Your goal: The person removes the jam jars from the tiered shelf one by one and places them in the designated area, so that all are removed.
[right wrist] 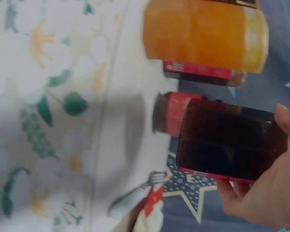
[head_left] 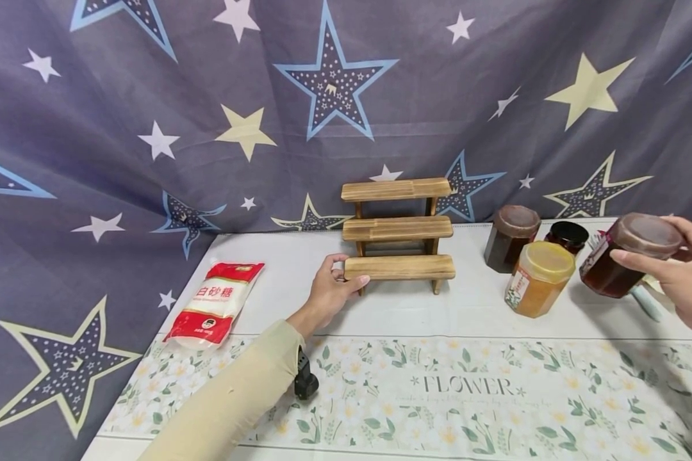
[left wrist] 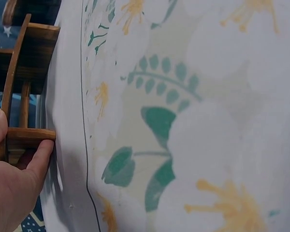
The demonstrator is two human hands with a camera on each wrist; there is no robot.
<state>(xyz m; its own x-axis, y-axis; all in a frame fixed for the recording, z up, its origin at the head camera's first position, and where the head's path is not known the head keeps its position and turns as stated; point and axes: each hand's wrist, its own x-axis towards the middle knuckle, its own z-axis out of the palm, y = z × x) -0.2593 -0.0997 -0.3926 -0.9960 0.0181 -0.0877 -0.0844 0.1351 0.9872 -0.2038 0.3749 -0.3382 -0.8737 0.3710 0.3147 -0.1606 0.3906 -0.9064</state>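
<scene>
A small three-step wooden display stand [head_left: 400,267] is at the back of the table. My left hand [head_left: 331,291] grips the left end of its lowest step, thumb at the front; the left wrist view shows the fingers around that wooden step [left wrist: 31,134]. At the right, my right hand [head_left: 689,275] holds a faceted jar of dark brown contents [head_left: 617,262] by its lid end. In the right wrist view this dark jar [right wrist: 227,140] appears raised above the tabletop. Nearest to it stands a jar of orange-yellow contents with a yellowish lid [head_left: 539,282].
Behind the yellow jar are another dark jar [head_left: 510,240] and a smaller black-lidded jar [head_left: 566,235]. A pale-handled fork [right wrist: 128,202] lies beyond the held jar. A red-and-white sugar bag [head_left: 216,304] lies at the left. A star-patterned curtain [head_left: 196,128] hangs behind the table.
</scene>
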